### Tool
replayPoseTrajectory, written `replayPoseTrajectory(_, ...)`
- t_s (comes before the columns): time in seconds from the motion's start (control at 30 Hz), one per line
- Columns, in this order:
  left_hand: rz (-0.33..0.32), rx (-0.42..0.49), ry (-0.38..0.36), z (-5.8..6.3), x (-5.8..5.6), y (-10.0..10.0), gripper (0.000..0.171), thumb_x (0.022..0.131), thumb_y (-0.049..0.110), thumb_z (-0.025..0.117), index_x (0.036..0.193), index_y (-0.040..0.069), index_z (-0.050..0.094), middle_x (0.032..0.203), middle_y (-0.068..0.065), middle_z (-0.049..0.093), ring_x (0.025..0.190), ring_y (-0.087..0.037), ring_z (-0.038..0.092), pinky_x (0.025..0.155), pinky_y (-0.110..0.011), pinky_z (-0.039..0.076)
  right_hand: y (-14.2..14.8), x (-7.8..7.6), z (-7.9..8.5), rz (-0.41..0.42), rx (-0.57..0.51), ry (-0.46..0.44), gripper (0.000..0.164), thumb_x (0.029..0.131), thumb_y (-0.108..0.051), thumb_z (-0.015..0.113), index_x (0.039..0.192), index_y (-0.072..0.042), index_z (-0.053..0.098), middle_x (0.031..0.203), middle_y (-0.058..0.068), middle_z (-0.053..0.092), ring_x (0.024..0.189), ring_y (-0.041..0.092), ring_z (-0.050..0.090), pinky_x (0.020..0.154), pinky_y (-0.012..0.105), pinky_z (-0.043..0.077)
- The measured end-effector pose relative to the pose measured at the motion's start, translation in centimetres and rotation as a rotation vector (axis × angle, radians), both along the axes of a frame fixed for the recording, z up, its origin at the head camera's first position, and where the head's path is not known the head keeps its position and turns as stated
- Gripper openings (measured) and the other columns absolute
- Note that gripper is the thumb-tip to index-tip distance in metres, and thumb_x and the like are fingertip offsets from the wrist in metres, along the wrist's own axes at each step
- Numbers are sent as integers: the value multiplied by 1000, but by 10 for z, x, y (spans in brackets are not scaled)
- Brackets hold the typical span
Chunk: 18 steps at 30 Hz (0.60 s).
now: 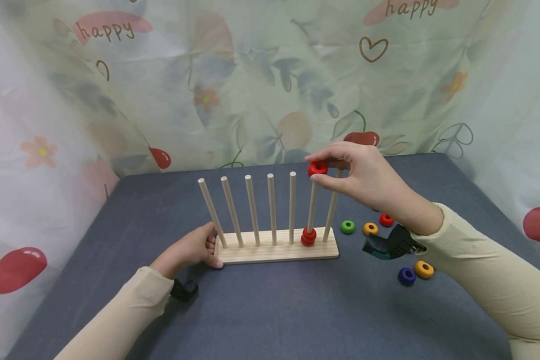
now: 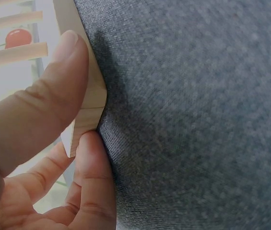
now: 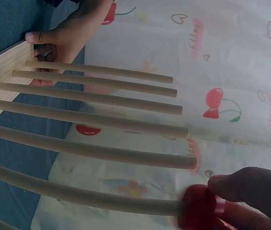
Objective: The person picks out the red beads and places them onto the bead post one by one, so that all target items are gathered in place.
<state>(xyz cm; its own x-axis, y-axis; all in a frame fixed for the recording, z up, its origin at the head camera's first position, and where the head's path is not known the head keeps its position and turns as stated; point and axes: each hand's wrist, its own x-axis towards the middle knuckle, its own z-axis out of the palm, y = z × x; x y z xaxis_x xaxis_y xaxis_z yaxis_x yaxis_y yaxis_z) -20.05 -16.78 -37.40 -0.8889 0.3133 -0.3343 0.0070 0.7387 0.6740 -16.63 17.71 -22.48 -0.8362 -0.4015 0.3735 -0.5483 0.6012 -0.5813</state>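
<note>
A wooden peg rack [image 1: 270, 254] with a row of upright pegs stands on the table. My left hand [image 1: 192, 246] grips its left end; in the left wrist view the thumb [image 2: 61, 79] lies over the base's top and fingers touch its end edge. My right hand [image 1: 364, 172] pinches a red ring [image 1: 317, 169] between thumb and fingers at the top of the second peg from the right. From the right wrist view, the held red ring [image 3: 195, 208] is right at that peg's tip. Red rings [image 1: 308, 236] are stacked at the foot of the same peg.
Right of the rack lie a green ring [image 1: 347, 227], a yellow ring [image 1: 370, 229] and a red ring [image 1: 386, 219]. Nearer, beneath the right forearm, are a blue ring [image 1: 407, 276] and another yellow ring [image 1: 424, 269]. A patterned curtain [image 1: 261, 85] hangs behind the dark table [image 1: 270, 310].
</note>
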Motion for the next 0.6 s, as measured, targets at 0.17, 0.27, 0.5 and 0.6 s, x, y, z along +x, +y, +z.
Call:
replayPoseTrajectory(0.17,1,9,1,0,1,0,67,63,-5,87,116,-3,45,90,-10,48,79,-19,48,66,-28,41,1,0,0,-9,10,-12,30,87,-19,73,116,-13,68,116,2,67,108,17,64,93,39,49)
replayPoseTrajectory(0.27,-9,18,7,-1,1,-1,67,63,-5,86,115,-4,45,90,-10,47,79,-18,48,66,-28,41,1,0,1,-12,18,-9,30,87,-18,73,116,-12,68,116,3,67,108,18,64,93,39,49)
replayPoseTrajectory(0.5,-12,31,11,0,1,-1,66,63,-6,86,114,-4,45,89,-10,47,78,-18,48,66,-28,40,1,0,0,-10,17,-11,30,87,-18,73,116,-11,68,116,3,66,108,17,64,93,38,50)
replayPoseTrajectory(0.6,-12,28,13,0,1,-1,66,63,-6,86,114,-4,45,89,-10,47,78,-18,48,66,-28,41,1,0,0,-9,16,-10,29,87,-18,73,116,-11,68,116,3,66,108,17,64,93,38,50)
